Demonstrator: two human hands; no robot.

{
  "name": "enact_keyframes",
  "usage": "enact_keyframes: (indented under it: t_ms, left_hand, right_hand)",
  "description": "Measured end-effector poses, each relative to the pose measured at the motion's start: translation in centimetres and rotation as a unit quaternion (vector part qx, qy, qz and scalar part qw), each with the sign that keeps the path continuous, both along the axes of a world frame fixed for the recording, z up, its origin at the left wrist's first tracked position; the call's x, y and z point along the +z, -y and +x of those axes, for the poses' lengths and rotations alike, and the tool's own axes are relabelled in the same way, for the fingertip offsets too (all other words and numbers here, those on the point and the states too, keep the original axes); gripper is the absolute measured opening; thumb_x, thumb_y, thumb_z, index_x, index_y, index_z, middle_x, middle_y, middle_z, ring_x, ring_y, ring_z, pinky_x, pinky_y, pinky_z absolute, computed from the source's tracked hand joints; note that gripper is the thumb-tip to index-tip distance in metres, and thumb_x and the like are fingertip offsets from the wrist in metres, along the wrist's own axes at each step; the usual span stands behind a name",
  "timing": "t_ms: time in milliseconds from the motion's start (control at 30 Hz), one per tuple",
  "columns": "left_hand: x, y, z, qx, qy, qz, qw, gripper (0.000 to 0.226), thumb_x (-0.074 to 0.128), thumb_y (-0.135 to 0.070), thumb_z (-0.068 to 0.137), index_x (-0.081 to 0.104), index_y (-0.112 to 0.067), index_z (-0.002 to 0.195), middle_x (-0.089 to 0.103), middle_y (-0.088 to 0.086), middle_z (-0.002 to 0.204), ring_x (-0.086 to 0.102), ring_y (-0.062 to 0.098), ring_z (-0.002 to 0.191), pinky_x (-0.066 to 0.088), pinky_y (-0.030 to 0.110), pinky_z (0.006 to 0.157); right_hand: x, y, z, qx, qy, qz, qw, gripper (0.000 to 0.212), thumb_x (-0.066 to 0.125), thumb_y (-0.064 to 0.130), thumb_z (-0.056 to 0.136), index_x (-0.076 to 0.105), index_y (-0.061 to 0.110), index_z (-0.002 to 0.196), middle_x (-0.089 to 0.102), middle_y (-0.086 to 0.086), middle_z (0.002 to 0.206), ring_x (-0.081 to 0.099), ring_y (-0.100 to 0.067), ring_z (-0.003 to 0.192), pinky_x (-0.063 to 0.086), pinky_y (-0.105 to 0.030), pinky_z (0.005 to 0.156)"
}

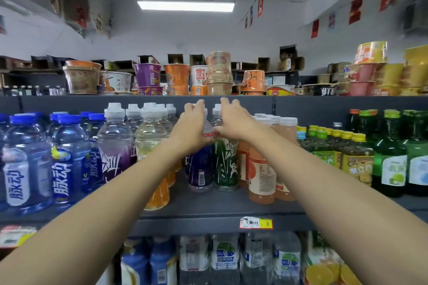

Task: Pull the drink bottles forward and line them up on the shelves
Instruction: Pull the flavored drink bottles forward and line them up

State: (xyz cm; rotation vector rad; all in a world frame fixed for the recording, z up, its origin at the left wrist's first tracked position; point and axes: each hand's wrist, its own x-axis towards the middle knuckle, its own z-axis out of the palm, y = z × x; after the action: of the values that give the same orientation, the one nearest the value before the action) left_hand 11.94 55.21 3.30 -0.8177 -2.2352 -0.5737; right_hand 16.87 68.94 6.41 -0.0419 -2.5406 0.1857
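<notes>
**Bottles held at the neck, one in each grip**

Both bare arms reach up from the lower corners of the frame and meet at its centre, on the middle shelf (208, 206). The left grip (192, 127) is curled round the upper part of the purple-labelled bottle (200, 169), its fingers hooked over the top near the white cap. The right grip (234, 120) is clenched the same way round the neck of the green-labelled bottle (225, 164). The two bottles stand upright and touch side by side, set back from the shelf's front edge, and the two thumbs almost meet between them.

Just left of the pair stands an orange drink bottle (157, 194), closer to the front edge. Further left are clear bottles with white caps (113, 146), then blue-capped bottles (64, 157) at the left edge of the frame. Just right of the pair are peach juice bottles (261, 176), and green glass bottles (391, 162) fill the right side.

A yellow price tag (256, 223) sits on the shelf's front rail, below centre. Instant noodle cups (148, 76) crowd the shelf above. More bottles (224, 257) fill the shelf below, along the bottom of the frame. A ceiling light (185, 5) glows at top centre.
</notes>
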Motion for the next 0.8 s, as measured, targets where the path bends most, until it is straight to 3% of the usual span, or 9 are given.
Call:
enact_keyframes:
  t_ms: [167, 300, 433, 500, 600, 667, 733, 800]
  left_hand:
    - [1.0, 1.0, 0.1, -0.002, 0.019, -0.061, 0.998, 0.119, 0.087, -0.042, 0.071, 0.010, -0.008, 0.155, 0.029, 0.018, 0.149, 0.051, 0.039, 0.125, 0.046, 0.042, 0.099]
    - [1.7, 1.7, 0.9, 0.021, 0.011, -0.093, 0.995, 0.118, 0.087, -0.050, 0.067, 0.017, -0.009, 0.153, 0.032, 0.018, 0.142, 0.054, 0.038, 0.118, 0.049, 0.041, 0.094]
    - [2.9, 1.9, 1.5, 0.031, 0.012, -0.150, 0.988, 0.113, 0.084, -0.061, 0.064, 0.027, -0.008, 0.146, 0.036, 0.019, 0.141, 0.053, 0.038, 0.120, 0.050, 0.043, 0.095]
    - [4.1, 2.0, 1.7, 0.033, 0.024, -0.185, 0.982, 0.110, 0.086, -0.057, 0.064, 0.031, -0.006, 0.144, 0.041, 0.018, 0.141, 0.051, 0.035, 0.122, 0.050, 0.043, 0.097]
    - [5.0, 2.1, 1.8, 0.040, 0.016, -0.207, 0.977, 0.098, 0.089, -0.054, 0.062, 0.041, -0.006, 0.133, 0.053, 0.013, 0.128, 0.055, 0.027, 0.106, 0.050, 0.033, 0.080]
    - [4.9, 2.2, 1.9, 0.053, -0.012, -0.211, 0.976, 0.101, 0.085, -0.063, 0.061, 0.042, -0.005, 0.131, 0.054, 0.012, 0.124, 0.055, 0.025, 0.104, 0.048, 0.030, 0.075]
    - [4.7, 2.3, 1.8, 0.076, -0.058, -0.222, 0.970, 0.107, 0.077, -0.075, 0.060, 0.041, -0.004, 0.132, 0.053, 0.014, 0.124, 0.055, 0.027, 0.109, 0.053, 0.035, 0.084]
    - [4.5, 2.4, 1.6, 0.097, -0.088, -0.225, 0.965, 0.109, 0.071, -0.080, 0.063, 0.039, -0.003, 0.132, 0.050, 0.016, 0.125, 0.051, 0.029, 0.113, 0.052, 0.042, 0.094]
  right_hand:
    - [1.1, -0.1, 0.1, -0.007, 0.020, 0.037, 0.999, 0.078, 0.081, 0.039, 0.083, 0.039, 0.006, 0.139, 0.051, -0.017, 0.130, 0.056, -0.032, 0.116, 0.044, -0.033, 0.079]
    - [2.1, -0.3, 1.1, -0.003, 0.047, 0.048, 0.998, 0.081, 0.081, 0.046, 0.081, 0.041, 0.008, 0.141, 0.052, -0.012, 0.132, 0.056, -0.030, 0.117, 0.049, -0.035, 0.088]
    - [3.2, -0.5, 1.7, -0.001, 0.054, 0.082, 0.995, 0.047, 0.061, 0.037, 0.099, 0.052, 0.007, 0.133, 0.059, -0.012, 0.125, 0.059, -0.027, 0.107, 0.053, -0.040, 0.092]
    - [3.6, -0.8, 2.0, -0.009, 0.058, 0.086, 0.995, 0.043, 0.058, 0.041, 0.100, 0.057, 0.007, 0.126, 0.062, -0.011, 0.119, 0.060, -0.027, 0.104, 0.051, -0.038, 0.087]
    - [3.8, -1.0, 2.3, -0.014, 0.053, 0.103, 0.993, 0.047, 0.059, 0.050, 0.098, 0.062, 0.007, 0.116, 0.065, -0.010, 0.108, 0.062, -0.026, 0.097, 0.053, -0.039, 0.083]
    - [3.8, -1.0, 2.2, -0.027, 0.042, 0.132, 0.990, 0.049, 0.057, 0.051, 0.098, 0.065, 0.004, 0.108, 0.068, -0.012, 0.101, 0.064, -0.026, 0.090, 0.054, -0.040, 0.080]
    - [3.6, -1.0, 1.9, -0.036, 0.034, 0.143, 0.989, 0.049, 0.056, 0.051, 0.099, 0.064, 0.004, 0.106, 0.068, -0.013, 0.100, 0.064, -0.025, 0.087, 0.052, -0.037, 0.073]
    - [3.2, -1.1, 1.6, -0.024, 0.039, 0.127, 0.991, 0.049, 0.056, 0.048, 0.099, 0.058, 0.004, 0.119, 0.066, -0.014, 0.111, 0.062, -0.027, 0.096, 0.050, -0.036, 0.076]
